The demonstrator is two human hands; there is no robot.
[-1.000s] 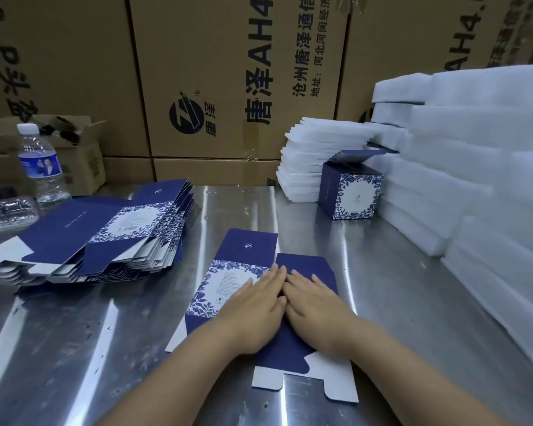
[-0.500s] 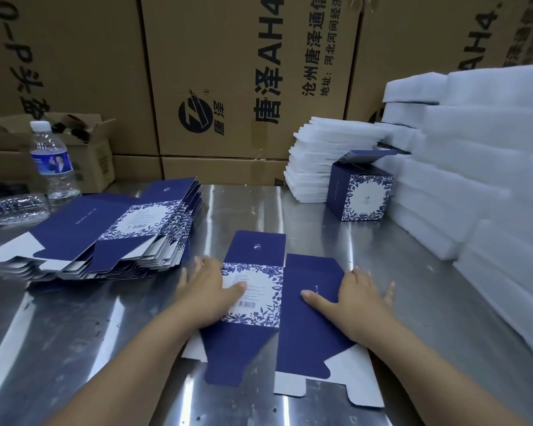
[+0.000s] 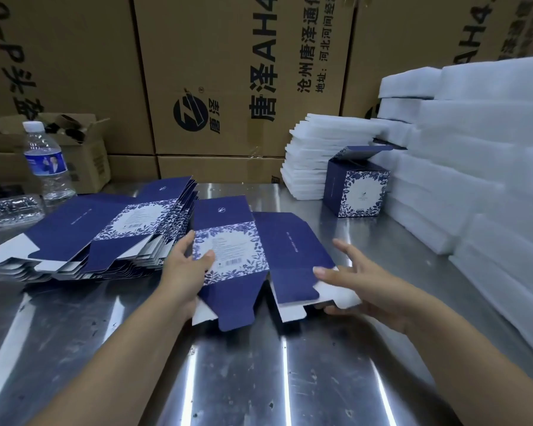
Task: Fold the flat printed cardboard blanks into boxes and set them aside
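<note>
A flat navy cardboard blank (image 3: 277, 241) with a white floral panel is lifted off the steel table (image 3: 259, 379) between my hands. My left hand (image 3: 186, 265) grips its left edge, thumb on the floral panel. My right hand (image 3: 363, 284) holds the lower right corner, thumb on top and fingers under the white flap, other fingers spread. A stack of flat blanks (image 3: 105, 238) lies to the left. One folded box (image 3: 359, 186), lid flap open, stands at the back right.
Stacks of white foam sheets (image 3: 474, 179) fill the right side and back (image 3: 320, 155). A water bottle (image 3: 46, 164) and a crushed bottle (image 3: 10, 207) sit far left. Large brown cartons (image 3: 228, 72) wall the back; a small open carton (image 3: 83, 149) stands behind the bottle.
My hands went from pressing the blank flat at its middle to spreading to its edges and lifting it off the table, its right half now raised.
</note>
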